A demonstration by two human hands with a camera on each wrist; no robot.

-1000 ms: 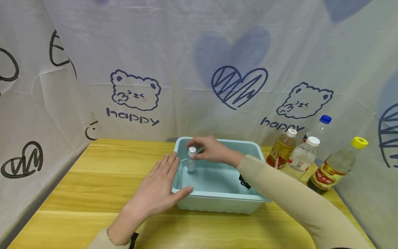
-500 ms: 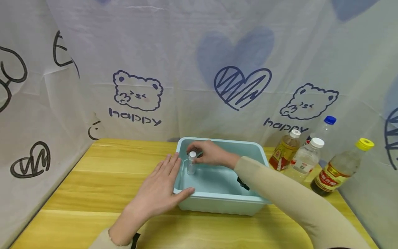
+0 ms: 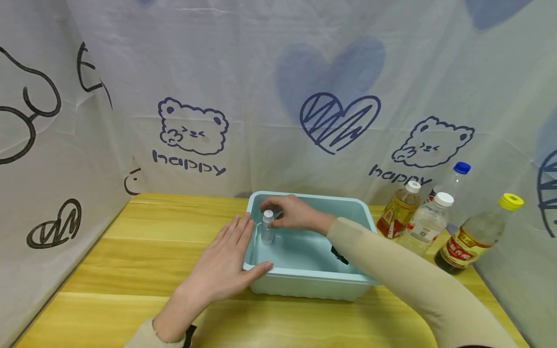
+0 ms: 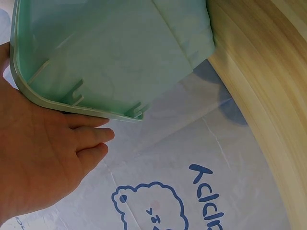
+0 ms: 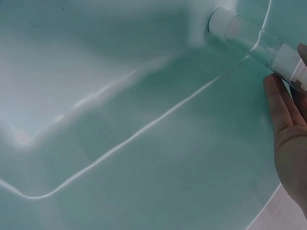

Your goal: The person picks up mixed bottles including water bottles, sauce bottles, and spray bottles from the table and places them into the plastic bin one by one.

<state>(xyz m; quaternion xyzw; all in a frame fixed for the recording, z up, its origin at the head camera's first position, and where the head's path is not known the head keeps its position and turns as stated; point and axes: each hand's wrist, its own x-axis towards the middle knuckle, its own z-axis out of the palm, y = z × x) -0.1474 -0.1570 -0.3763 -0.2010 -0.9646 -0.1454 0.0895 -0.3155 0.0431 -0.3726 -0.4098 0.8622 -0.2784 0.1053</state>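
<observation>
right hand: your right hand (image 3: 292,213) reaches into the far left corner of the light blue plastic tub (image 3: 304,278), fingertips pinched around the white cap of a small clear bottle (image 3: 267,226).
small clear bottle: it stands upright on the tub floor, just inside the left wall; in the right wrist view the small clear bottle (image 5: 259,45) has its base on the tub floor and your fingers (image 5: 288,129) at its capped end.
left hand: your left hand (image 3: 224,263) lies flat, fingers straight and close together, against the outside of the tub's left wall, with the thumb along the near left corner of the rim. in the left wrist view your left hand (image 4: 41,163) presses the tub's rounded corner (image 4: 29,88).
tub: it sits on the yellow wooden table (image 3: 143,251), a little right of centre.
other bottles: four stand on the table to the right of the tub: an amber one with a white cap (image 3: 398,209), a clear one with a white cap (image 3: 424,223), a clear one with a blue cap (image 3: 454,179), and a dark-bottomed one with a yellow cap (image 3: 476,234).
backdrop: a white cloth (image 3: 278,96) printed with bears, hearts and the word "happy" hangs behind and beside the table.
</observation>
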